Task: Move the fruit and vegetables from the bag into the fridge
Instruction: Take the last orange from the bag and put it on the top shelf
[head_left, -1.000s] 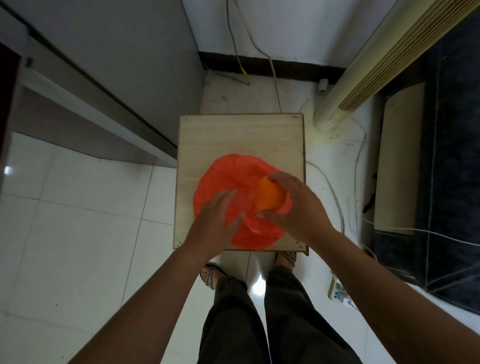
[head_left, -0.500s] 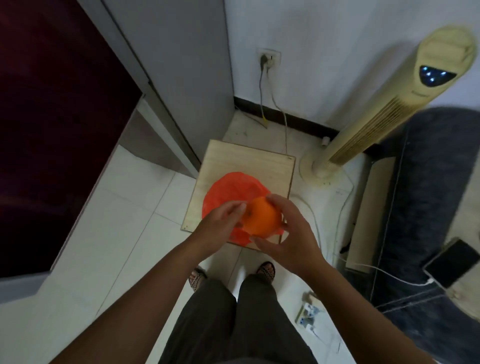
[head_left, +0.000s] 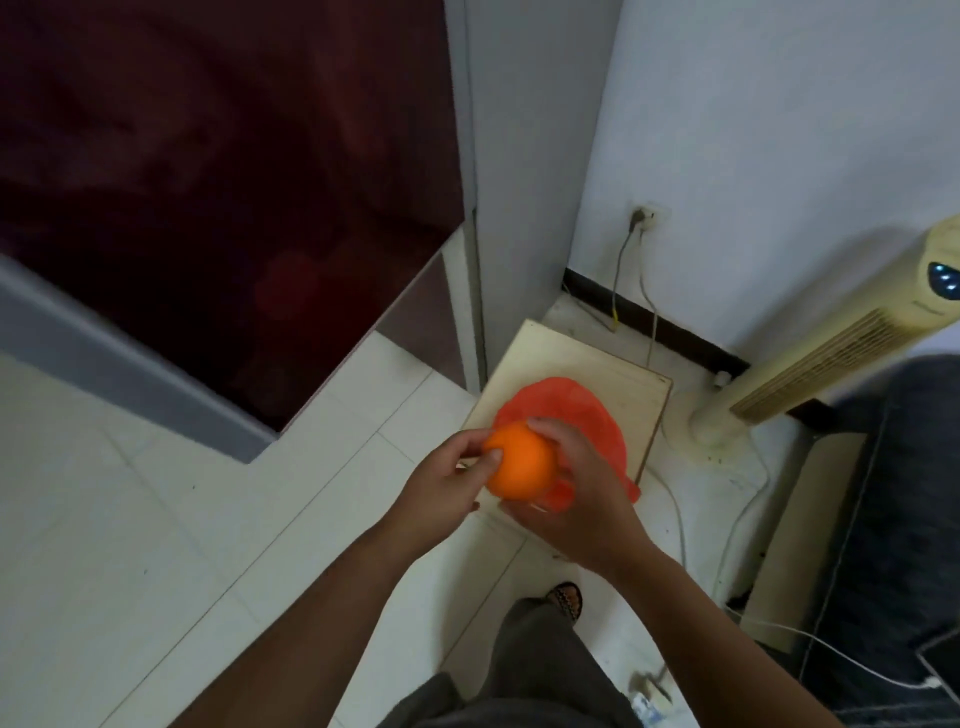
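Head view: one orange (head_left: 519, 460) is held between both hands above the near edge of the table (head_left: 597, 358). The right hand (head_left: 582, 499) curls its fingers (head_left: 550, 428) over the orange's far right side, and the left hand (head_left: 441, 488) pinches its left side. One red bag (head_left: 571, 410) lies flat on the table beyond. One fridge (head_left: 208, 182) stands to the left across open tiled floor (head_left: 182, 519), and one tower fan (head_left: 831, 343) stands far right.

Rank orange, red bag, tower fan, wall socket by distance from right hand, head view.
1. orange, in the right hand
2. red bag, just beyond, on the wooden stool
3. tower fan, floor, right
4. wall socket, far wall
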